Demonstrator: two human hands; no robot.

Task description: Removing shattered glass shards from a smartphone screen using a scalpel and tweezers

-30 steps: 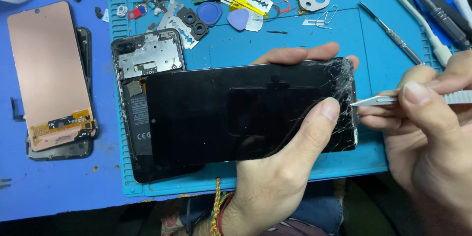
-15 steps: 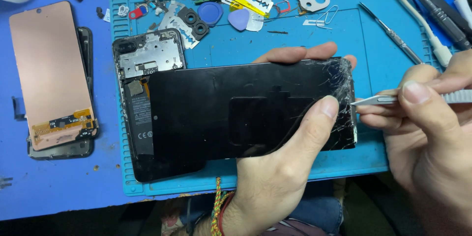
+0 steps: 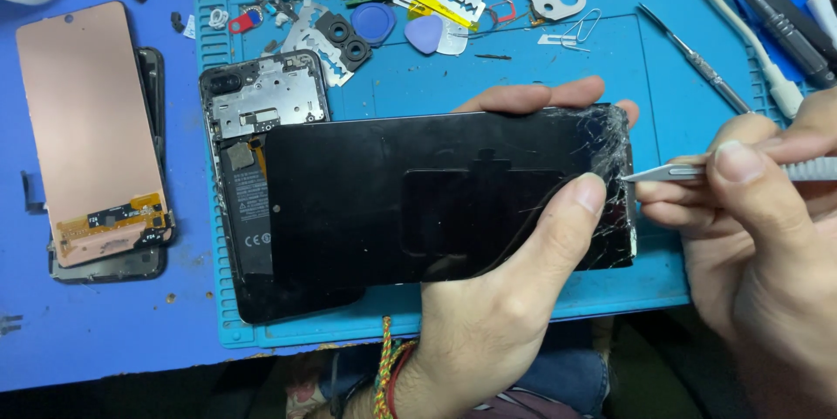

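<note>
My left hand [image 3: 514, 297] grips a black phone with a cracked screen [image 3: 418, 197], held sideways above the mat, thumb on the glass and fingertips showing past its far edge. The cracks spread over its right end. My right hand [image 3: 758, 236] holds a thin metal blade tool [image 3: 664, 173] whose tip touches the phone's cracked right edge. Under the held phone lies an opened phone body [image 3: 253, 149] with its board and battery exposed.
A teal work mat [image 3: 523, 79] covers the blue table. A copper-backed display panel [image 3: 87, 131] lies at the left on another black frame. Picks, razor blades, camera rings and clips litter the mat's far side. A metal probe [image 3: 693, 57] and a white cable [image 3: 750, 44] lie at right.
The blade tip has edged slightly left against the phone's cracked right edge. The phone and both hands otherwise stay in place.
</note>
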